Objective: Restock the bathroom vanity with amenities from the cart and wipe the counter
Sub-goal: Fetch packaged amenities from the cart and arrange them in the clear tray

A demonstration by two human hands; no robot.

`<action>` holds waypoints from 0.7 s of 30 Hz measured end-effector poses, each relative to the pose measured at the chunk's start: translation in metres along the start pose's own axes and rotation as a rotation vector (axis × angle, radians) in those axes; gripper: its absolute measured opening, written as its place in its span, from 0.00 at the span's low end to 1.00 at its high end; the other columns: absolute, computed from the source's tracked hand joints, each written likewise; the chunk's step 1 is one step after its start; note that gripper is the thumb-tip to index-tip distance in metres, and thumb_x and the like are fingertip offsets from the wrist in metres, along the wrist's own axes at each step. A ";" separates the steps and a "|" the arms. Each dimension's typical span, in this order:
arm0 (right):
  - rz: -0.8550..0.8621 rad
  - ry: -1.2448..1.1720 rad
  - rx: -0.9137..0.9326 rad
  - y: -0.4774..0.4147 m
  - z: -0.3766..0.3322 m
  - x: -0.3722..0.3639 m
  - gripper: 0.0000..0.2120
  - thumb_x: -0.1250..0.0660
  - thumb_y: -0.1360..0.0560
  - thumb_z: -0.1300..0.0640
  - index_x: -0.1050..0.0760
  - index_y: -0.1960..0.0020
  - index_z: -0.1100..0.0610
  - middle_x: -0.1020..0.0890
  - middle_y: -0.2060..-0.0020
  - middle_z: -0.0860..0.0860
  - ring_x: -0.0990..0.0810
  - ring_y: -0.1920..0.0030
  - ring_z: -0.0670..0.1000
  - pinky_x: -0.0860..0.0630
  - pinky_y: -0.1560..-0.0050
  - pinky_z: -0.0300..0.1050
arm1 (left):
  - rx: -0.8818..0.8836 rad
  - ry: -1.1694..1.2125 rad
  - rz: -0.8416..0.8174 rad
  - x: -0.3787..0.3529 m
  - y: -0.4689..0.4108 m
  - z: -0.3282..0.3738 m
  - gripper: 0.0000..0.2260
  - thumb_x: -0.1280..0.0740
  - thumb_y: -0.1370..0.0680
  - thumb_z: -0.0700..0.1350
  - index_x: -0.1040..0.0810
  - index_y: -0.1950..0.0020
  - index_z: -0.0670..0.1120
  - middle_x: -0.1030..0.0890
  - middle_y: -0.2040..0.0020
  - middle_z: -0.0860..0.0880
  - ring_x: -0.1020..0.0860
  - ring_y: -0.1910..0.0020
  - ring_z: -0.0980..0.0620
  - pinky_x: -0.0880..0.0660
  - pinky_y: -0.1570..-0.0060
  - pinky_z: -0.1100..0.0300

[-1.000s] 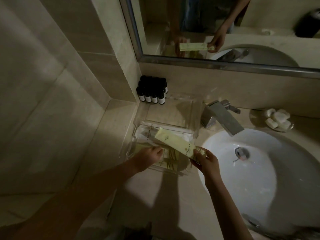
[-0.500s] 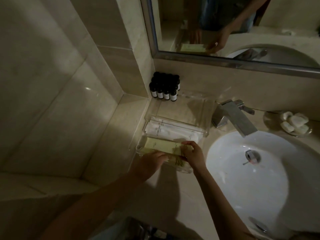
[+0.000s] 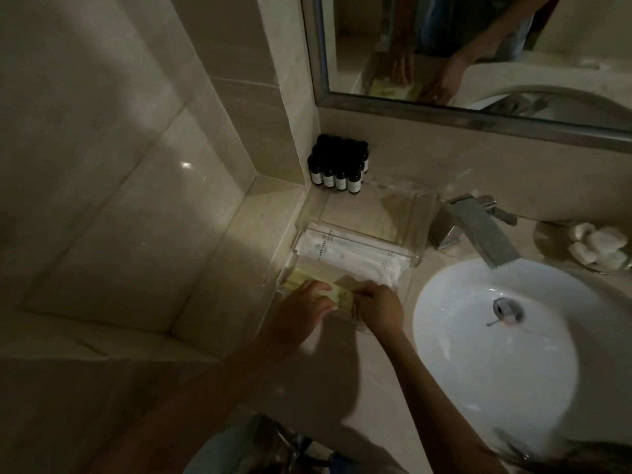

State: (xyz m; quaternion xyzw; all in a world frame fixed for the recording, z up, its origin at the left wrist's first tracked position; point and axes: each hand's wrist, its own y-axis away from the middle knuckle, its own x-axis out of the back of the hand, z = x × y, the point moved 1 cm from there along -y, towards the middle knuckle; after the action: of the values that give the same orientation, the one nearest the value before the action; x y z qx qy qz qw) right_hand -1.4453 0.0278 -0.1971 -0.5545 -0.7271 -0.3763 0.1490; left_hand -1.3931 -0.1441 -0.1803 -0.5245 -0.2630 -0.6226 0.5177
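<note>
Yellow packets [image 3: 343,297] | front of clear tray [image 3: 422,234] | left grip [image 3: 301,304] flat on top | right grip [image 3: 379,307] pinching their edge

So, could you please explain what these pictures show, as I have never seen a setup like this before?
No machine here: a person wears a camera on the head, looking down at their own bare hands. The left hand and right hand rest on pale yellow packets in the front compartment of a clear tray on the counter. White packets lie in the middle compartment. Dark bottles stand in the corner; a faucet, basin and soap dish sit to the right. Whether the right hand pinches a packet is unclear.
</note>
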 end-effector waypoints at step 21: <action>-0.169 0.192 0.357 0.007 0.012 0.007 0.15 0.34 0.23 0.50 0.22 0.37 0.49 0.24 0.52 0.51 0.24 0.51 0.53 0.31 0.57 0.44 | 0.266 0.191 -0.264 0.007 -0.015 -0.009 0.13 0.31 0.24 0.46 0.23 0.41 0.45 0.18 0.48 0.48 0.20 0.51 0.49 0.28 0.54 0.63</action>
State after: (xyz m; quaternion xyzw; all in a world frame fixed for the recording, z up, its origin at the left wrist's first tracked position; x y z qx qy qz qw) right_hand -1.4390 0.0416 -0.1980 -0.4180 -0.8087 -0.3039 0.2811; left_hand -1.4096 -0.1501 -0.1732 -0.3512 -0.3591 -0.6919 0.5187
